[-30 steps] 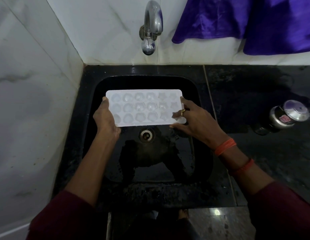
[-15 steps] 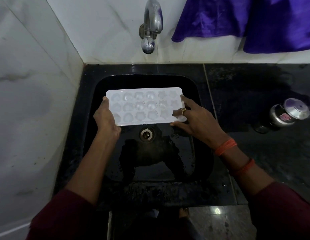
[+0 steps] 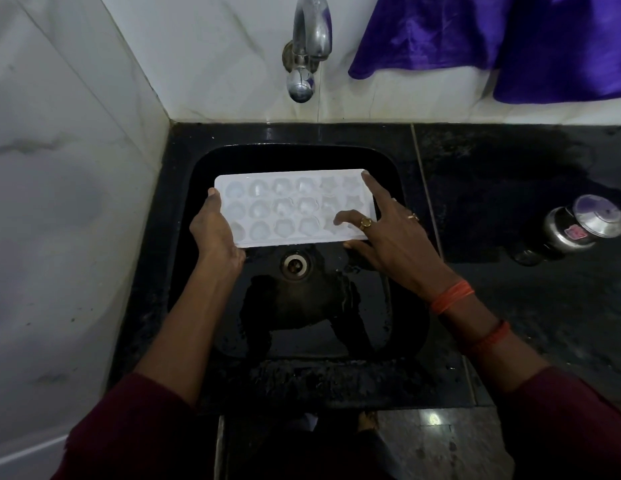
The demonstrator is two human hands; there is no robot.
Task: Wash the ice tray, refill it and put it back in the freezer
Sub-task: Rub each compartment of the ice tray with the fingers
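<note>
A white ice tray (image 3: 288, 207) with several shaped cells is held level over the black sink (image 3: 388, 168), below the tap (image 3: 307, 46). My left hand (image 3: 213, 230) grips its left end, thumb on top and fingers underneath. My right hand (image 3: 385, 233) lies on the right end: the forefinger stretches along the right rim to the far corner, another finger rests on a cell, and the thumb is tucked under the near edge. No water runs from the tap.
The drain (image 3: 295, 266) sits in the wet sink floor just below the tray. A steel lidded pot (image 3: 579, 226) stands on the dark wet counter at the right. Purple cloth (image 3: 492, 39) hangs on the back wall. A white marble wall closes the left side.
The tray has moved slightly away from me, toward the tap. My right hand has spread over the tray's right end, its forefinger now reaching the far right corner.
</note>
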